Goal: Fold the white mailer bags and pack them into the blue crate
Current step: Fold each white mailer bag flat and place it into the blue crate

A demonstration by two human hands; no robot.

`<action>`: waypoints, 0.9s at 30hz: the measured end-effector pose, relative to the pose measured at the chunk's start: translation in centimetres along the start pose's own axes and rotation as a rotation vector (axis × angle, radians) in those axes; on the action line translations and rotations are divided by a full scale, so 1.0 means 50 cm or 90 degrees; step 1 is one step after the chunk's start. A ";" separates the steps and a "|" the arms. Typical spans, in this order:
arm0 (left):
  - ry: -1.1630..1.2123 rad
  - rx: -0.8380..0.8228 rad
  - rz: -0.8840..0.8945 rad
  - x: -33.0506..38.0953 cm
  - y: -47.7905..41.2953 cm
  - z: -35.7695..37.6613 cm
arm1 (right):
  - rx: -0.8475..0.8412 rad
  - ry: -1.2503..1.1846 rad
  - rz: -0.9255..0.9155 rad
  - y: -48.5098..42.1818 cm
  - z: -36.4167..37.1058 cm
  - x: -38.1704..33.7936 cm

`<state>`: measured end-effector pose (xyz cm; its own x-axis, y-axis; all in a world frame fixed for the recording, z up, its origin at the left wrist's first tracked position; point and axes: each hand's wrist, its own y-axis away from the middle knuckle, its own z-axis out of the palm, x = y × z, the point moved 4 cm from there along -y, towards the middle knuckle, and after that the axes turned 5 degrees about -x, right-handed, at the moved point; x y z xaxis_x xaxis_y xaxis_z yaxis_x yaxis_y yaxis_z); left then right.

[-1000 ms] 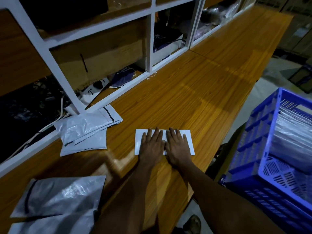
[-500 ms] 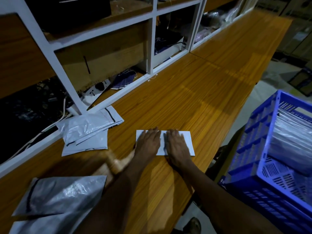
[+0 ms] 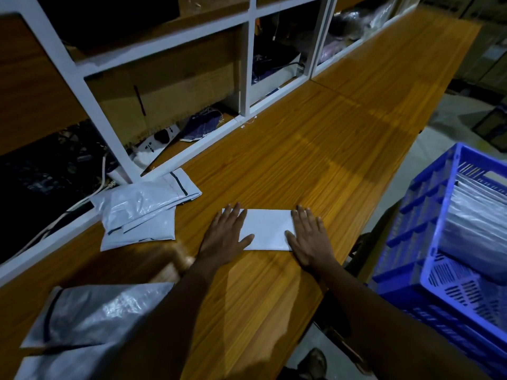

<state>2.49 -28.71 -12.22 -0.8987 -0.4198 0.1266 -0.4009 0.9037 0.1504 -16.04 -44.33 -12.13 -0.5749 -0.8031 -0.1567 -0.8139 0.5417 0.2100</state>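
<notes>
Hands lie flat, palms down, at either end of a folded white mailer bag on the wooden table in the head view. The left hand covers the bag's left end with fingers stretched out and slightly spread, gripping nothing; the right hand presses the right end the same way, fingers extended and unclenched. The white rectangle between them lies flat near the table's front edge. To the left, just beside the white shelf frame, a small pile of unfolded mailer bags rests on the table, well apart from the hands. Another pile of mailer bags sits at the near left corner, partly hidden by the left forearm. To the right, off the table's edge, stands the blue crate with a row of packed bags standing on edge inside it. A shoe shows on the floor below
</notes>
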 end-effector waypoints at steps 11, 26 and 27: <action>-0.152 0.008 0.029 0.003 -0.006 -0.046 | 0.095 -0.031 0.070 0.005 -0.050 -0.037; -0.097 -0.018 0.023 0.005 -0.017 -0.008 | 0.009 -0.003 0.002 -0.016 -0.021 -0.005; -0.121 -0.020 0.015 -0.006 -0.017 -0.011 | 0.003 0.002 0.025 -0.015 -0.024 0.006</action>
<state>3.18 -29.39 -11.85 -0.9263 -0.3726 -0.0564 -0.3765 0.9087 0.1804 -15.50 -45.27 -11.19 -0.6063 -0.7818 -0.1458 -0.7910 0.5740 0.2118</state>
